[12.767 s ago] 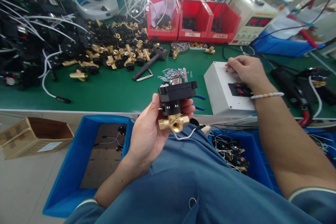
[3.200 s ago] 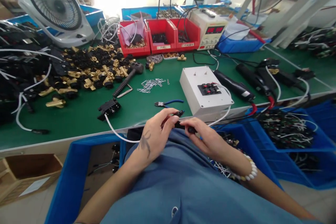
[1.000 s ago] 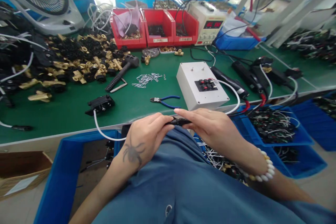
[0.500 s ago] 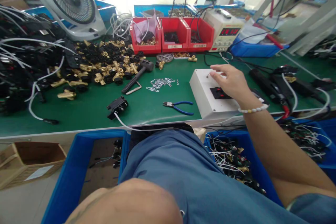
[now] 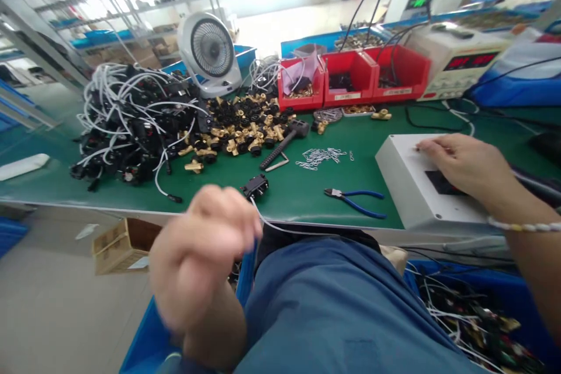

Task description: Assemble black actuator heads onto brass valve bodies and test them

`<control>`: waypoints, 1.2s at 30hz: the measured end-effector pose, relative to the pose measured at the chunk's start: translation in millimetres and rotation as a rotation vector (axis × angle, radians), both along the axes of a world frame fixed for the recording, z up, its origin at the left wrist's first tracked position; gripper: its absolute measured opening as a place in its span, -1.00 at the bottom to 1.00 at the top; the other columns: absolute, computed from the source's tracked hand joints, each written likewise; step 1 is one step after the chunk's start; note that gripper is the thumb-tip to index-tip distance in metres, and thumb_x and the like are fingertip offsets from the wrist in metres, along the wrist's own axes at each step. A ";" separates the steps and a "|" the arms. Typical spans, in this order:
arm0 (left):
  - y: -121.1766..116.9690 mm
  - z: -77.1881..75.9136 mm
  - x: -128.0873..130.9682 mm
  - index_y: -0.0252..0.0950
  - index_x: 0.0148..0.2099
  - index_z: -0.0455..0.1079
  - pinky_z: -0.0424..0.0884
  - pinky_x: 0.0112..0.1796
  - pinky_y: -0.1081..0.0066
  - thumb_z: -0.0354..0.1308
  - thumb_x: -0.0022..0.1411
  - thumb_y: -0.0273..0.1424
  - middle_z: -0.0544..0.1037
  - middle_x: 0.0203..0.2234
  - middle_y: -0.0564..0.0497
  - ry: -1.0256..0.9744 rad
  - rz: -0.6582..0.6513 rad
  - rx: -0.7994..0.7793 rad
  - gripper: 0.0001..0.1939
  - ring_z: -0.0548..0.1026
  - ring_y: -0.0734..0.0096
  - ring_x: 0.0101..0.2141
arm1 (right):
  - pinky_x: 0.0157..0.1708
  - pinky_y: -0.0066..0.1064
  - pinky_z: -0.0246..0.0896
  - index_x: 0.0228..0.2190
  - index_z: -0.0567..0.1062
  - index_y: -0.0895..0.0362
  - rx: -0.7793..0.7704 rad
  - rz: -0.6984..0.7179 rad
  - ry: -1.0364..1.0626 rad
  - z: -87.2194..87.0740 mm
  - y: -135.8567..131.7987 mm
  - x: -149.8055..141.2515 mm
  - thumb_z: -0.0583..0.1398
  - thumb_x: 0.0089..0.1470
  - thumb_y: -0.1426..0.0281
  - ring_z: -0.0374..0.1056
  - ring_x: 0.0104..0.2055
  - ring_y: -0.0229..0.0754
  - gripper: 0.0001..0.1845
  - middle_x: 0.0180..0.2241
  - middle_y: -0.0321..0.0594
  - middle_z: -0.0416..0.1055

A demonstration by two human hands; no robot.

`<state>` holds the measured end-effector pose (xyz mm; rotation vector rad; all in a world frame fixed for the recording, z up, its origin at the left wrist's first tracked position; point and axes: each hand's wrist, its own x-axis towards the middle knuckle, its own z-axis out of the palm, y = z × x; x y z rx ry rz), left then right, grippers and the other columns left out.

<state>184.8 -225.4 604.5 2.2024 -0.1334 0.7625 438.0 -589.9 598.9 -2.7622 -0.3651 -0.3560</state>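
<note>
My right hand [image 5: 468, 166] rests over a white control box [image 5: 405, 172], thumb and fingertips pinched at a small toggle switch [image 5: 416, 149] on its top. A black panel [image 5: 440, 183] on the box is partly under that hand. My left hand [image 5: 204, 251], smeared by motion, is raised in front of the bench edge with its fingers curled in; I see nothing in it. Just beyond it on the green bench lies a small black module [image 5: 255, 186] with a white cable. Blue-handled cutting pliers [image 5: 357, 198] lie between that module and the box.
A hammer [image 5: 284, 143], hex key [image 5: 278, 162] and wire clips [image 5: 319, 156] lie mid-bench. Behind are brass fittings [image 5: 236, 140], red bins [image 5: 350, 79], a power supply [image 5: 460, 61] and a fan [image 5: 210, 52]. Cabled modules [image 5: 135, 117] heap at left.
The view has swung left, bringing shelves into sight. My left hand has come into view as a curled fist; before, only blurred skin showed at the bottom. My right hand stays at the switch.
</note>
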 end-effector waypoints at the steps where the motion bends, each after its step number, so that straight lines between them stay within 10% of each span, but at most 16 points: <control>1: 8.2 -2.0 15.4 -0.11 -0.04 0.47 0.56 -0.18 0.20 -0.25 0.46 0.09 0.53 -0.24 -0.08 -0.076 0.196 -0.070 -0.44 0.54 0.25 -0.19 | -0.36 -0.31 0.12 -0.26 0.69 0.21 -0.009 -0.030 0.002 1.5 1.2 -1.1 0.29 0.17 0.33 0.45 -0.24 -0.10 -0.78 -0.14 0.13 0.60; 6: 85.7 -30.4 99.7 -0.40 0.06 0.43 0.31 0.19 -0.01 0.12 0.37 -0.31 0.48 0.05 -0.34 0.144 0.772 -0.087 -0.68 0.41 -0.05 0.16 | -0.31 -0.26 0.19 -0.10 0.67 0.22 0.047 -0.198 -0.181 9.5 3.2 -19.7 0.30 0.10 0.48 0.48 -0.17 -0.05 -0.70 -0.14 0.12 0.61; 13: 139.9 -70.1 119.3 -0.33 0.03 0.45 0.36 0.15 -0.07 0.25 0.35 -0.25 0.52 0.04 -0.11 0.420 0.771 -0.112 -0.69 0.47 0.11 0.08 | -0.19 -0.27 0.38 -0.24 0.60 0.09 0.291 0.267 -0.384 9.6 44.7 -93.8 0.15 0.27 0.27 0.53 -0.17 -0.07 -0.75 -0.24 -0.03 0.62; 16: 123.1 -71.3 107.3 -0.34 -0.04 0.44 0.41 0.10 0.00 0.27 0.29 -0.28 0.56 -0.07 -0.14 0.379 0.722 -0.180 -0.73 0.52 0.12 0.01 | -0.23 -0.34 0.42 -0.25 0.59 0.06 0.519 0.412 -0.189 1.5 77.8 -128.0 0.19 0.27 0.27 0.53 -0.25 -0.16 -0.81 -0.31 -0.18 0.60; 22: 33.8 -48.8 58.3 -0.28 0.03 0.35 0.57 -0.17 0.34 0.28 0.16 -0.08 0.58 -0.08 -0.13 0.160 0.397 -0.370 -0.49 0.60 0.27 -0.13 | -0.30 -0.47 0.40 -0.14 0.58 0.17 1.028 0.634 0.852 -28.9 123.4 -172.6 0.22 0.28 0.08 0.45 -0.36 -0.29 -0.60 -0.33 -0.18 0.55; 26: -38.2 -29.1 31.4 -0.19 0.01 0.42 0.62 -0.20 0.34 0.34 0.19 -0.01 0.62 -0.22 -0.03 0.018 -0.217 -0.606 -0.52 0.65 0.30 -0.22 | -0.34 -0.51 0.34 -0.10 0.56 0.22 1.387 0.742 1.357 -39.6 131.5 -178.4 0.26 0.19 -0.05 0.36 -0.39 -0.36 -0.43 -0.25 -0.11 0.51; 36: -78.9 -19.5 20.3 -0.08 0.17 0.49 0.58 0.04 0.29 0.25 0.32 -0.12 0.63 0.06 -0.06 0.159 -0.520 -0.654 -0.59 0.59 0.18 0.08 | -0.37 -0.49 0.35 -0.28 0.51 0.17 1.532 0.763 1.217 -24.2 113.3 -185.2 0.48 -0.10 0.05 0.27 -0.47 -0.37 -0.48 -0.40 -0.28 0.41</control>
